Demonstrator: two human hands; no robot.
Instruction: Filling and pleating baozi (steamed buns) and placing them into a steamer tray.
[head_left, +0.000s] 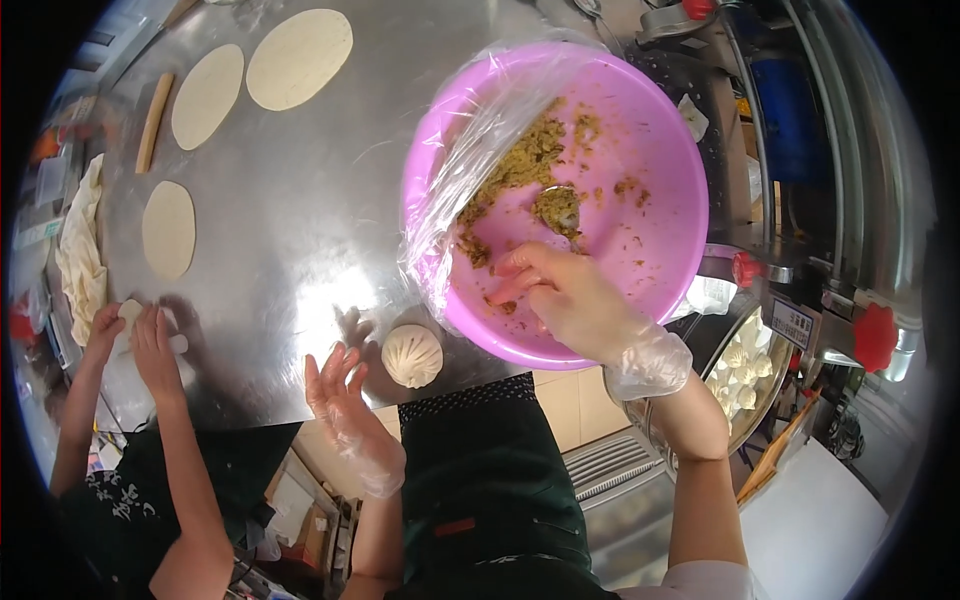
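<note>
Green-brown filling (pixel 520 165) and a metal spoon (pixel 568 218) lie in the pink basin (pixel 660 125). The right hand (pixel 575 295) is inside; whether its grip has the spoon cannot be told. The left hand's (pixel 355 420) empty grip is wide beside a pleated bun (pixel 412 356) on the worktop (pixel 280 200).

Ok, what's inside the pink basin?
The pink basin holds greenish-brown filling, mostly toward the left, and a spoon bearing some. The right hand hides part of the bottom; clear plastic film obscures the left side.
</note>
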